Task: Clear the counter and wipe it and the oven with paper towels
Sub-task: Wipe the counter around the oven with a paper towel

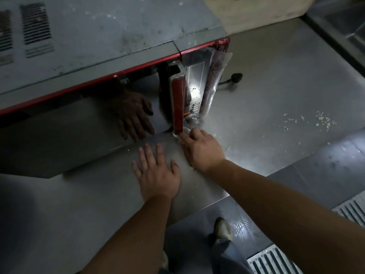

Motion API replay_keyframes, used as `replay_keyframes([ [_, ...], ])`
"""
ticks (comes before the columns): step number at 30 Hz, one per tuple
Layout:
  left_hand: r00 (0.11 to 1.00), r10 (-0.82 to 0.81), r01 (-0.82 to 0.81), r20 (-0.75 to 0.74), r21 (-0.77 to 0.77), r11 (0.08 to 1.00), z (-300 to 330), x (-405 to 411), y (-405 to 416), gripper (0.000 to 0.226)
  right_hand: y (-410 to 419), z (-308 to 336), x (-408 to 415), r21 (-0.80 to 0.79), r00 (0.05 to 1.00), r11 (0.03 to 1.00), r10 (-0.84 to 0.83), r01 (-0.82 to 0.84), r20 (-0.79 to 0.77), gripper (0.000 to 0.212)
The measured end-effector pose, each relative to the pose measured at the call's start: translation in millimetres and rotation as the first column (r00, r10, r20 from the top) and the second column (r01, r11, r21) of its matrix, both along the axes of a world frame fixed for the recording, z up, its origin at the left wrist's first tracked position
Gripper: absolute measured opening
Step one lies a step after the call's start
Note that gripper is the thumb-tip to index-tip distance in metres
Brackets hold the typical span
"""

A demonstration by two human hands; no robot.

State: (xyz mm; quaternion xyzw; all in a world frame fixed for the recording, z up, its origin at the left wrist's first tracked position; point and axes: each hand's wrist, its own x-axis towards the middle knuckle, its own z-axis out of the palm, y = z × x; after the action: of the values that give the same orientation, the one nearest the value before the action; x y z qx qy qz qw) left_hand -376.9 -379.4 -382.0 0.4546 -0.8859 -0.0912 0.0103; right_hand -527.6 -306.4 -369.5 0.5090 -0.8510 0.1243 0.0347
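Two bare hands work at the front of a grey oven (pixel 94 36) with red trim, which sits on a steel counter (pixel 276 91). Left of the oven's red handle (pixel 177 103), the glass door carries a dark reflection of a hand (pixel 135 115). Below that reflection and in front of the oven, the left hand (pixel 158 175) lies flat on the counter, palm down, fingers straight and spread, holding nothing. Just right of it, at the foot of the oven's red handle, the right hand (pixel 201 151) presses a small wad of white paper towel (pixel 182 133) against the bottom corner of the oven, fingers curled over the wad; only a sliver of the towel shows past the fingertips. Right of the handle, the oven's control panel is covered by a loose clear plastic film (pixel 215 76) that catches a bright glare. Just beyond the oven's right side, a black plug (pixel 236 77) with its short cord lies on the counter. Farther right of the oven, a scatter of pale crumbs (pixel 320 121) lies on the steel, and a few more flecks lie near the right wrist. Behind the oven's right rear corner stands a pale box (pixel 262 10). Below the counter edge, a shoe (pixel 223 228) stands on the floor beside a metal drain grate (pixel 274 262).
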Motion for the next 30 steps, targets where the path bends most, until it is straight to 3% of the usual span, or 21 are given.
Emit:
replay_keyframes([
  [9, 1.0, 0.011, -0.011, 0.005, 0.007, 1.0, 1, -2, 0, 0.076, 8, 11, -58, 0.152, 0.962, 0.957, -0.26, 0.247, 0.078, 0.039],
  [15, 1.0, 0.006, -0.006, 0.008, 0.009, 1.0, 1, -1, 0, 0.075, 45, 15, -89, 0.13, 0.867, 0.879, -0.475, 0.459, 0.151, 0.036],
  [17, 1.0, 0.008, -0.008, 0.01, 0.012, 1.0, 2, -1, 0, 0.075, 53, 20, -88, 0.044, 0.884, 0.892, -0.452, 0.45, 0.12, 0.032],
  [22, 1.0, 0.016, -0.016, 0.017, 0.016, 1.0, 2, -1, 0, 0.074, 33, 22, -37, -0.119, 0.974, 0.968, -0.212, 0.22, 0.077, 0.034],
  [27, 1.0, 0.001, -0.002, 0.032, 0.035, 0.999, 4, 0, -1, 0.071, 9, 4, 7, -0.043, 0.987, 0.991, -0.123, 0.128, 0.103, 0.033],
  [30, 0.999, -0.007, 0.005, 0.035, 0.046, 0.999, 3, 1, -2, 0.07, 17, 2, -9, 0.018, 0.981, 0.985, -0.175, 0.174, 0.084, 0.037],
])
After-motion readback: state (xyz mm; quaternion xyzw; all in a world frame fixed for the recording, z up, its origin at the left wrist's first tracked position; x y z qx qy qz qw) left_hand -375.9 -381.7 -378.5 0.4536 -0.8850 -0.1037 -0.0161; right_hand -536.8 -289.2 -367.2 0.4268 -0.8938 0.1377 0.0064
